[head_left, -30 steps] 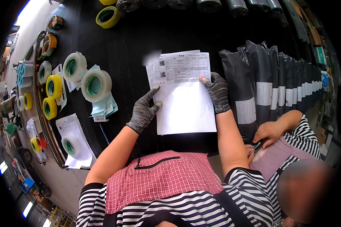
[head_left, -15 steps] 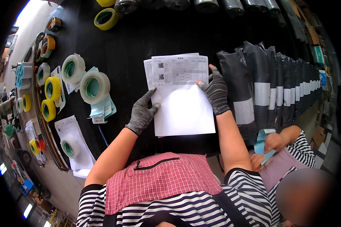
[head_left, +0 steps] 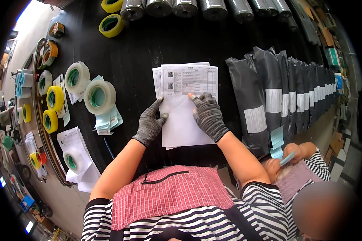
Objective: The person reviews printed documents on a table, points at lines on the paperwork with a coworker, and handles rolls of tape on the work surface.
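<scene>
— Both gloved hands lay flat and open on the stack of printed sheets (head_left: 188,105), gripping nothing: the left hand (head_left: 151,123) pressed the stack's left edge, the right hand (head_left: 208,115) spread across its middle, fingertips (head_left: 192,97) just under the printed table at the top. Where did the stack sit?

— It sat on the black worktable (head_left: 149,52), directly in front of the person in the striped shirt and pink checked apron.

— And what surrounded it?

— Right of the stack, a row of grey mailer bags (head_left: 269,96) with white labels stood overlapped, the nearest one just beside the paper. Beyond the stack, at the far edge of the table, dark film rolls (head_left: 185,7) lay side by side. Left of the stack, well apart from it, two large clear tape rolls (head_left: 99,96) rested on pale green label slips (head_left: 110,120), with yellow tape rolls (head_left: 54,98) farther left still.

— Anyone else in the frame?

— A second person, lower right of the stack, also in stripes, held a small pale blue slip (head_left: 287,158) in one hand (head_left: 274,168) below the bags. How tightly that hand gripped could not be told.
</scene>
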Demonstrator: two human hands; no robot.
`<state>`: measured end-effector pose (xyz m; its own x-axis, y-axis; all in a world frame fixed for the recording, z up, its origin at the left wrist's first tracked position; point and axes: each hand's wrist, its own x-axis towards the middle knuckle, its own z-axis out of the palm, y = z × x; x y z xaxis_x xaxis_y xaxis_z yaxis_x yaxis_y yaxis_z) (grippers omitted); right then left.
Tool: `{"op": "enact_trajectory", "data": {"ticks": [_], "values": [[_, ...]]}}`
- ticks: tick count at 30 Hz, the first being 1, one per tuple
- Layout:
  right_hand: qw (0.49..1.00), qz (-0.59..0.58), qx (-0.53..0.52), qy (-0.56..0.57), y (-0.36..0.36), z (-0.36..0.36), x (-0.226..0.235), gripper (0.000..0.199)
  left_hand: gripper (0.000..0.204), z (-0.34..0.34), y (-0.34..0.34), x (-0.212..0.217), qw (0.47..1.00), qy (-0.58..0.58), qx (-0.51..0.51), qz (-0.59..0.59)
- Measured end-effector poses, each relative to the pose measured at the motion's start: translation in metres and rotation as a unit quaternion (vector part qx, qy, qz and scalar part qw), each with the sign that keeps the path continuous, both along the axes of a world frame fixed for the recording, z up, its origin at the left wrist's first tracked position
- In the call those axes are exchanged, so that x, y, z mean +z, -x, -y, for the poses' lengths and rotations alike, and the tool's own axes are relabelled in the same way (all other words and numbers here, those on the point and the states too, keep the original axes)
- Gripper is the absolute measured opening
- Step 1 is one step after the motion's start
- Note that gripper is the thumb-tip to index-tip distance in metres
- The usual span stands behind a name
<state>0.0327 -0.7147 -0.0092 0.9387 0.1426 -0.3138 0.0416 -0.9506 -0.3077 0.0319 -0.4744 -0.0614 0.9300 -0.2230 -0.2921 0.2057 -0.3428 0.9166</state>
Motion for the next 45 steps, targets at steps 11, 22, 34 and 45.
{"op": "enact_trajectory", "data": {"ticks": [11, 22, 34, 45], "values": [[0.999, -0.007, 0.001, 0.034, -0.004, -0.006, -0.002, 0.064, 0.066, -0.001, -0.001, 0.000, 1.000, 0.008, -0.001, -0.029], [0.999, -0.030, -0.008, 0.029, -0.006, -0.007, 0.006, 0.066, 0.065, 0.000, -0.004, 0.016, 0.996, -0.025, -0.019, -0.079], [0.999, -0.030, -0.019, 0.016, -0.008, -0.006, 0.007, 0.066, 0.065, 0.000, -0.003, 0.013, 0.996, -0.023, -0.017, -0.086], [1.000, -0.015, -0.008, 0.019, -0.009, -0.005, 0.006, 0.067, 0.065, 0.002, -0.006, 0.026, 0.996, -0.033, -0.022, -0.074]]}}
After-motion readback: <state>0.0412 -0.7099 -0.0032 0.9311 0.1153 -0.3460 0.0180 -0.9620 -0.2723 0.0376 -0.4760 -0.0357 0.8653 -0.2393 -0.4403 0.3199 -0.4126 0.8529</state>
